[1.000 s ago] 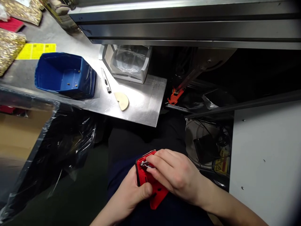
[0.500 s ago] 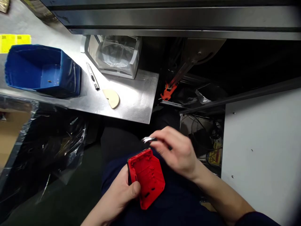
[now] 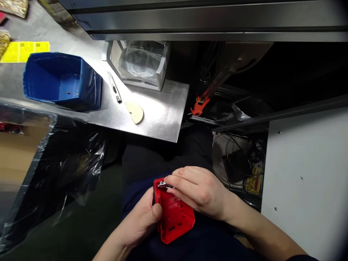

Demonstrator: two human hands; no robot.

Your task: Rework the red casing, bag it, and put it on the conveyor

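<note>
A red plastic shell (image 3: 178, 217) with an open hollow side faces up over my lap. My left hand (image 3: 144, 217) grips its left edge, thumb on the rim and the fingers hidden behind it. Between the thumb and fingertips of my right hand (image 3: 199, 190) is a small shiny metal part (image 3: 163, 185), which lies inside the upper left corner of the shell. The fingers of my right hand cover part of the shell's upper edge.
On the metal table (image 3: 168, 123) are a blue bin (image 3: 89, 87), a utility knife (image 3: 114, 88), a cream half-round piece (image 3: 135, 112) and a grey bin (image 3: 160, 74) with clear plastic. An orange tool (image 3: 199, 106) hangs beyond the table edge. A white panel (image 3: 304, 163) stands right.
My right hand has moved down and left, bringing the metal part from above the red shell into its upper corner. The whole view has shifted slightly, so the table items appear further right.
</note>
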